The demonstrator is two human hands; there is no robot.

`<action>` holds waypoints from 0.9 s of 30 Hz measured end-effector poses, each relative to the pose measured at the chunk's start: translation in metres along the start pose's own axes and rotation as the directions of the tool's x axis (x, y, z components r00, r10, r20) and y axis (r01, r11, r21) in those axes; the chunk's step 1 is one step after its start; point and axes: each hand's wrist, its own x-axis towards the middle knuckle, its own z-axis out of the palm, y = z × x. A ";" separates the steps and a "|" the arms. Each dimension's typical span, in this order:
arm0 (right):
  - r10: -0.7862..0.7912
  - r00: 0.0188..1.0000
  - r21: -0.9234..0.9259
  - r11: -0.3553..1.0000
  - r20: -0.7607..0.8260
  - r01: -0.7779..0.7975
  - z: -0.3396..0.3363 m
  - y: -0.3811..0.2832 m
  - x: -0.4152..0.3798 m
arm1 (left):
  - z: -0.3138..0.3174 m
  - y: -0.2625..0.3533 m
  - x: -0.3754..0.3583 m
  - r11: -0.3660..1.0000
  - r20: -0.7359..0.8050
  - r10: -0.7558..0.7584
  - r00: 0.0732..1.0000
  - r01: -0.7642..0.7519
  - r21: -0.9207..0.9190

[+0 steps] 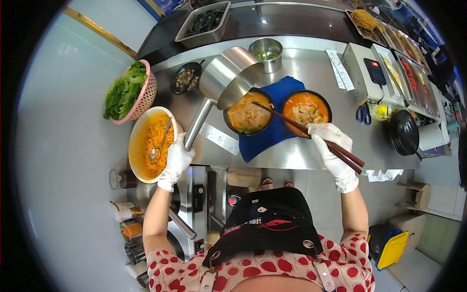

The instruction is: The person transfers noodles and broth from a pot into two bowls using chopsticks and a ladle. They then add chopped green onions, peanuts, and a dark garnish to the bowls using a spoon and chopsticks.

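My gloved left hand (178,161) is closed around the long handle of a steel saucepan (227,73), which is tilted over a black bowl of noodle soup (249,114). In my gloved right hand (332,146) is a pair of dark brown chopsticks (287,120), their tips over that same bowl near the noodles. A second bowl of orange soup (307,113) stands to its right, just beyond my right hand. Both bowls rest on a blue cloth (258,147). The inside of the saucepan is mostly hidden from me.
Shredded carrot fills a large bowl (134,146) beside my left hand. Behind it are a pink basket of lettuce (145,100) and a small black dish (186,80). A steel pot of greens (272,63) stands at the back. Blue scissors (363,114) and black bowls (404,132) lie right.
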 end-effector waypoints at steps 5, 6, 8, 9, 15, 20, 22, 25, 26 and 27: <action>-0.105 0.993 -0.109 0.988 0.045 0.109 -0.009 0.005 -0.006 | 0.006 -0.001 -0.012 0.998 -0.011 -0.045 0.999 0.045 -0.036; -0.142 0.989 -0.051 0.988 0.052 0.144 -0.006 0.010 -0.009 | 0.009 -0.003 -0.015 0.997 -0.028 -0.049 0.998 0.047 -0.060; -0.168 0.983 -0.037 0.985 0.079 0.171 -0.002 0.016 -0.012 | 0.013 -0.005 -0.021 0.994 -0.050 -0.067 0.997 0.062 -0.087; -0.203 0.974 -0.058 0.976 0.102 0.210 0.001 0.018 -0.013 | 0.013 -0.003 -0.025 0.994 -0.054 -0.075 0.996 0.070 -0.089; -0.366 0.914 -0.128 0.912 0.173 0.389 -0.019 0.009 0.003 | 0.017 0.016 -0.057 0.990 -0.148 -0.093 0.985 0.076 -0.116; -0.347 0.905 0.073 0.938 0.244 0.340 -0.007 0.046 0.021 | 0.027 0.042 -0.080 0.935 -0.122 -0.180 0.976 0.131 -0.329; -0.362 0.911 0.105 0.932 0.200 0.347 -0.014 0.043 0.022 | 0.027 0.063 -0.091 0.913 -0.113 -0.237 0.965 0.181 -0.365; -0.320 0.936 0.113 0.945 0.147 0.306 -0.027 0.032 0.025 | 0.029 0.088 -0.112 0.798 -0.037 -0.374 0.927 0.301 -0.522; -0.304 0.937 0.105 0.951 0.173 0.290 -0.030 0.026 0.026 | 0.027 0.097 -0.120 0.736 0.020 -0.439 0.898 0.372 -0.566; -0.289 0.936 0.096 0.957 0.198 0.275 -0.029 0.022 0.026 | 0.026 0.103 -0.128 0.667 0.078 -0.496 0.865 0.437 -0.603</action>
